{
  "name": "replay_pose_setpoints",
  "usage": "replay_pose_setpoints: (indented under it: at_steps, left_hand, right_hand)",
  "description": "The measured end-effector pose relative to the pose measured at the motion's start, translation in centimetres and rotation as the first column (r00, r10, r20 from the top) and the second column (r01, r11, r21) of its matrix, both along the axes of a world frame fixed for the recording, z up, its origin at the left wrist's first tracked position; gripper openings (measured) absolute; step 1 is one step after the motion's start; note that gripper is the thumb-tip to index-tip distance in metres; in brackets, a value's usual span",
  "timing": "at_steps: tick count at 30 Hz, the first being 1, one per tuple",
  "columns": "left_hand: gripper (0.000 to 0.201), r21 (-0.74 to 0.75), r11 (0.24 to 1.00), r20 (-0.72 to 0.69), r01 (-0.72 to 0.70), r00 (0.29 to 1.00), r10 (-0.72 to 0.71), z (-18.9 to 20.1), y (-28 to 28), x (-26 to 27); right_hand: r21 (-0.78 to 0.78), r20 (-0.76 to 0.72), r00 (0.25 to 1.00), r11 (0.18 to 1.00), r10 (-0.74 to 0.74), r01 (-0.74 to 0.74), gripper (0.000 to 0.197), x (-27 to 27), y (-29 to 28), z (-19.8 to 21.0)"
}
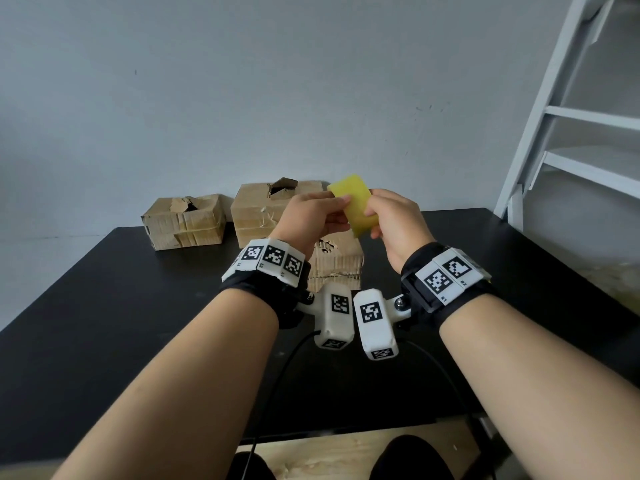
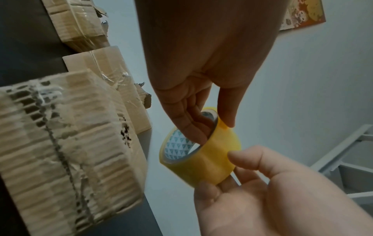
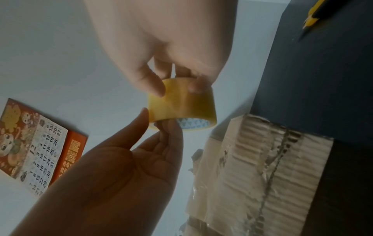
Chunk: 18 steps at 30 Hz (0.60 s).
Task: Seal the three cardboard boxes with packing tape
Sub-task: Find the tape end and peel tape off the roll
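Both hands hold a yellow packing tape roll (image 1: 353, 206) in the air above the near cardboard box (image 1: 337, 265). My left hand (image 1: 332, 211) has fingers hooked inside the roll's core (image 2: 177, 148) and the thumb on the outer face. My right hand (image 1: 375, 216) pinches the roll's outer surface (image 3: 181, 103) between thumb and fingers. Two more cardboard boxes stand at the back of the table, one at the left (image 1: 185, 221) and a taller one in the middle (image 1: 263, 209). Both have torn holes in their tops and old tape on their sides.
The boxes rest on a black table (image 1: 121, 323) set against a grey wall. A yellow and black utility knife (image 3: 310, 20) lies on the table to the right. A white ladder frame (image 1: 571, 133) stands at the right. A calendar (image 3: 34, 151) hangs on the wall.
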<state>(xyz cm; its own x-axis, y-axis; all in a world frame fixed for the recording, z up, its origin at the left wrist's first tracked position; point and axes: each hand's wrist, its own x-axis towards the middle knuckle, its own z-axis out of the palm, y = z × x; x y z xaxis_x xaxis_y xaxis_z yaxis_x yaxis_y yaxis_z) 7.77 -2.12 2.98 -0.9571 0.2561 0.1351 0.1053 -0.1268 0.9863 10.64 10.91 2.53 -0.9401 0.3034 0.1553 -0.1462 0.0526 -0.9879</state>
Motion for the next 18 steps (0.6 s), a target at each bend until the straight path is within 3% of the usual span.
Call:
replay_pose_setpoints:
  at_steps: [10,12,15,18]
  left_hand:
    - [0.022,0.034,0.998,0.048,-0.061,0.997,0.059,0.31,-0.04,-0.51]
    - [0.014,0.053,0.996,0.065,-0.072,0.995,0.069,0.26,-0.11,-0.65]
    - [0.011,0.087,0.993,0.087,-0.078,0.994,0.070,0.17,-0.21,-0.82]
    - [0.013,0.012,0.998,0.019,-0.067,0.998,0.066,0.11,0.11,-0.68]
  right_hand:
    - [0.024,-0.032,0.998,0.999,0.048,-0.047,0.054,0.30,-0.02,-0.59]
    - [0.030,-0.016,0.999,0.999,0.034,-0.034,0.047,0.29,0.05,-0.63]
    - [-0.001,0.010,0.999,0.999,0.045,-0.045,0.014,0.21,-0.27,-0.47]
    - [-0.022,0.059,0.998,1.000,0.008,-0.006,0.014,0.22,-0.54,-0.18]
